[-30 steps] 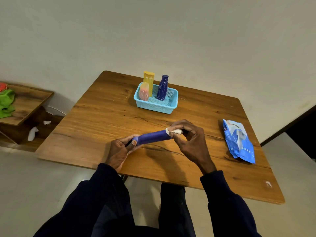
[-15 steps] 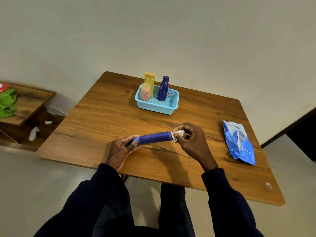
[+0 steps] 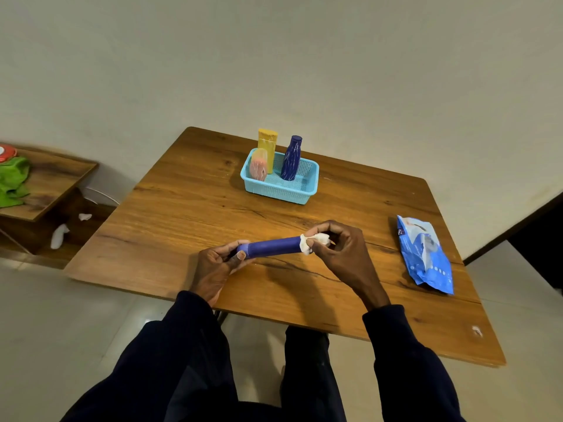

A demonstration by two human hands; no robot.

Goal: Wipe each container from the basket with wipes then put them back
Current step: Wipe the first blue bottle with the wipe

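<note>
Wooden table [image 3: 189, 208] bears basket [image 3: 280, 193] and wipes pack [image 3: 425, 254]; left hand [image 3: 213, 266] grips purple tube [image 3: 271, 246], right hand [image 3: 344, 257] pinches wipe [image 3: 313, 240].

The blue wipes pack [image 3: 425, 254] carries print, but none of it is legible.

tube [image 3: 269, 246] tip under wipe [image 3: 315, 240]

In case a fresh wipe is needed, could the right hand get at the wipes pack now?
Probably yes: only bare table separates right hand and wipes pack, though it pinches a wipe.
</note>
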